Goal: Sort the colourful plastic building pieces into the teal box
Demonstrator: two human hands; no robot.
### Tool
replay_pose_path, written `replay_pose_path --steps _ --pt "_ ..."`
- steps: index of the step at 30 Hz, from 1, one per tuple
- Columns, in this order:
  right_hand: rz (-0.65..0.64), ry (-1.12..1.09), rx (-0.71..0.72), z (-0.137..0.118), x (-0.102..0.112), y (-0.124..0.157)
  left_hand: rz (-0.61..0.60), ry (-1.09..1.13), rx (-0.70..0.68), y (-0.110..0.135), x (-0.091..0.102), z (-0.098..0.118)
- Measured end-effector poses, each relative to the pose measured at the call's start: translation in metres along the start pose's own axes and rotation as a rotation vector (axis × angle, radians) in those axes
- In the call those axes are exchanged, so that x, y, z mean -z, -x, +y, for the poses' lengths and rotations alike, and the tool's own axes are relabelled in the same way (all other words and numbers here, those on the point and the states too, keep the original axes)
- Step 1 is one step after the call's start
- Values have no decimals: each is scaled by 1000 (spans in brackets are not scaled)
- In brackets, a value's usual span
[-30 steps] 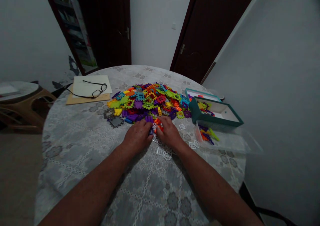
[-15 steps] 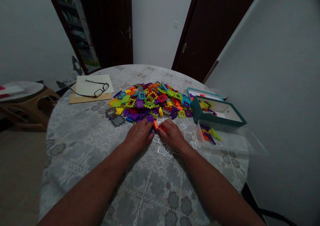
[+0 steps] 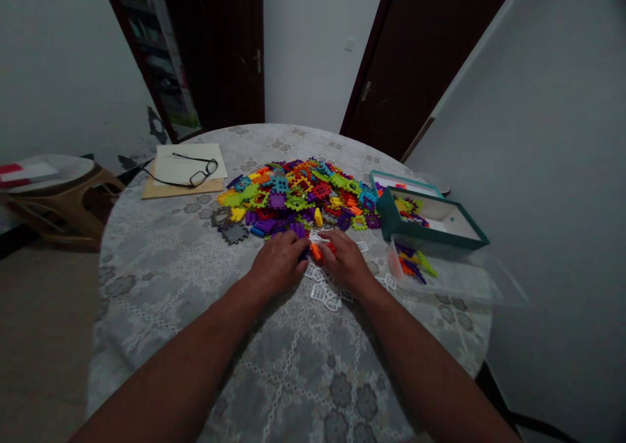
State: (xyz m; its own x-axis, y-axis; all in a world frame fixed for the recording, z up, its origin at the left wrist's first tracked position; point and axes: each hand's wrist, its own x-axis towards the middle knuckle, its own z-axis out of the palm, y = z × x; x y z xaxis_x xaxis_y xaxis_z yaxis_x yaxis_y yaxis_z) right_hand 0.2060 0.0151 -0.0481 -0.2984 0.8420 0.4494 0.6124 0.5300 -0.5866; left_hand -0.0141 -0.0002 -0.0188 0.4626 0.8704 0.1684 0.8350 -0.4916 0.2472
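My left hand (image 3: 278, 261) has its fingers curled around a dark purple-blue plastic piece (image 3: 306, 254), mostly hidden by the thumb and fingers. Facing it, my right hand (image 3: 348, 264) is closed on an orange plastic building piece (image 3: 316, 252); more orange-red shows under its fingers. Both hands rest low over the table at the near edge of a large heap of colourful plastic building pieces (image 3: 296, 198). Purple connector pieces (image 3: 297, 229) lie just beyond my left fingertips. Small white lattice-like window pieces (image 3: 319, 292) are scattered between and below my hands.
On the right stand a green box (image 3: 435, 234) with pieces inside, its lid (image 3: 430, 187), and a clear plastic tray (image 3: 454, 290) holding more pieces. Glasses (image 3: 198, 177) lie on paper (image 3: 169, 162) at the left. A patterned cloth covers the round table (image 3: 274, 378).
The orange piece has tilted and shifted slightly right, closer under my right fingers. My right fingers have curled further over it. The whole view has shifted a little.
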Motion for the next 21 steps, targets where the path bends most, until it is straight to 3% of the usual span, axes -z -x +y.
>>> replay_pose_path --steps 6,14,21 --pt "-102 11 71 -9 -7 2 12 0 -20 -1 -4 2" --pt "-74 -93 28 -16 -7 5 78 22 -117 -6 -12 -2" --pt "-49 -176 -45 -19 -8 4 93 40 -136 -3 -7 3"
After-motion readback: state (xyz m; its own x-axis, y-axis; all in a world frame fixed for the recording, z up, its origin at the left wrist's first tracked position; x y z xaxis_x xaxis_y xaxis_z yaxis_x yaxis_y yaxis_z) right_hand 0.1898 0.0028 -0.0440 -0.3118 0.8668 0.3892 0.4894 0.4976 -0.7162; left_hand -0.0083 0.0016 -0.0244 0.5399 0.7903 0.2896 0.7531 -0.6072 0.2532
